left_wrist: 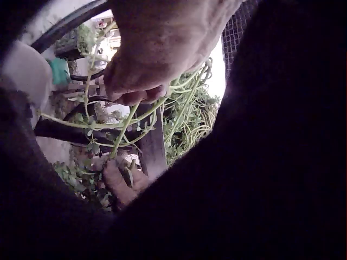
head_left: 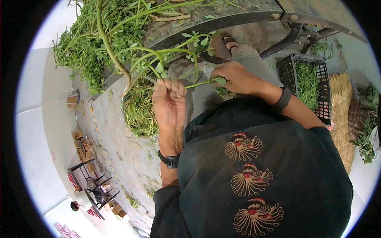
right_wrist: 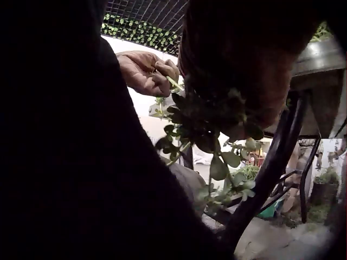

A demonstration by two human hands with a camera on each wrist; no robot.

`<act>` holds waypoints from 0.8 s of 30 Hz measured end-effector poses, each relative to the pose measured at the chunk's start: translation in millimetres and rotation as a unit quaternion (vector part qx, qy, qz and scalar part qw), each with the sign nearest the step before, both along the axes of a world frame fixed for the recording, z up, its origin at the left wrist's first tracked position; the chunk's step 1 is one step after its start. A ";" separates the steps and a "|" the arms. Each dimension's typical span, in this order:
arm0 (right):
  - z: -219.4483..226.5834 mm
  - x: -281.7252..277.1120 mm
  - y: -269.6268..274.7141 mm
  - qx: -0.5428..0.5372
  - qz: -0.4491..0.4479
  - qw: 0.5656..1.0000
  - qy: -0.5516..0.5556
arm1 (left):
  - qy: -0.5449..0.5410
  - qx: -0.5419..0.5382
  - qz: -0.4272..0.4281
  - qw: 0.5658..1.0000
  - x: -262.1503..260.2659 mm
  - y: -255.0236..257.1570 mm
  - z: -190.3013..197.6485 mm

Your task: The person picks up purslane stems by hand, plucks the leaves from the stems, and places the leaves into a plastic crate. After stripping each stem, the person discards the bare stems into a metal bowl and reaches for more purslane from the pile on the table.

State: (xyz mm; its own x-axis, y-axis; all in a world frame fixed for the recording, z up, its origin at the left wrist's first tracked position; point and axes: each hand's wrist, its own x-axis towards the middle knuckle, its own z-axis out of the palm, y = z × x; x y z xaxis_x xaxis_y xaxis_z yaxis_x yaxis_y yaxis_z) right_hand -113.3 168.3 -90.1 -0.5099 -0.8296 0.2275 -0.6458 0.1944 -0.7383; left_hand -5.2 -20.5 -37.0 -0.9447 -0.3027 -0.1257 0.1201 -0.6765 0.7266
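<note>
My left hand [head_left: 170, 105], palm up with fingers curled, grips a leafy green stem [head_left: 200, 83] near one end. The stem runs across to my right hand [head_left: 240, 77], whose thumb and fingers pinch its other end beside small oval leaves. Longer branching stems [head_left: 158, 54] arch just above the left hand toward the table. From the left wrist view, the left hand [left_wrist: 162, 49] is above and the right fingers [left_wrist: 120, 181] are below on the same stem. In the right wrist view, leaves [right_wrist: 219, 168] hang below the dark, shadowed right hand.
A heap of leafy stems [head_left: 89, 47] covers the left of the table [head_left: 238, 16]. Below it stands a container full of trimmed stems [head_left: 141, 115]. On the right are a black crate [head_left: 326, 85] of greens, a straw mat [head_left: 341, 115] and a woven basket [head_left: 358, 113].
</note>
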 end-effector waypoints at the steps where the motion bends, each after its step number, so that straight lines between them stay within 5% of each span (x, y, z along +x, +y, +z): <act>1: 1.9 1.2 1.1 0.001 -0.001 1.000 -0.003 | -0.001 -0.005 -0.004 1.000 -1.6 -0.1 0.4; 7: -3.5 -4.5 10.1 0.020 -0.061 0.993 0.100 | -0.003 0.011 0.028 1.000 -2.9 -2.3 3.6; 11: -1.7 -3.7 13.4 -0.001 -0.057 0.998 0.032 | 0.063 0.037 -0.039 0.997 -4.5 -6.5 -3.9; 14: 8.8 -3.4 14.9 -0.012 -0.066 0.996 -0.051 | -0.026 -0.048 0.058 0.997 -4.4 17.0 9.0; 20: 10.6 6.6 11.7 0.013 -0.028 0.995 -0.093 | -0.106 -0.184 -0.174 0.962 0.7 25.8 -17.5; 24: 4.5 7.2 8.0 -0.017 -0.011 0.996 -0.091 | -0.149 -0.271 -0.192 0.931 1.3 26.0 -17.7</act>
State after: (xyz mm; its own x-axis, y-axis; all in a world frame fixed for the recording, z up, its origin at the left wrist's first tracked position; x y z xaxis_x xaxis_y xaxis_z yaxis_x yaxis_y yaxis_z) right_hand -106.0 176.3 -85.6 -0.5628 -0.8115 0.1570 -0.4963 0.1799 -0.8493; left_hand -4.0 5.5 -54.8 -0.9443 -0.0454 -0.3260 -0.3160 -0.1517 0.9365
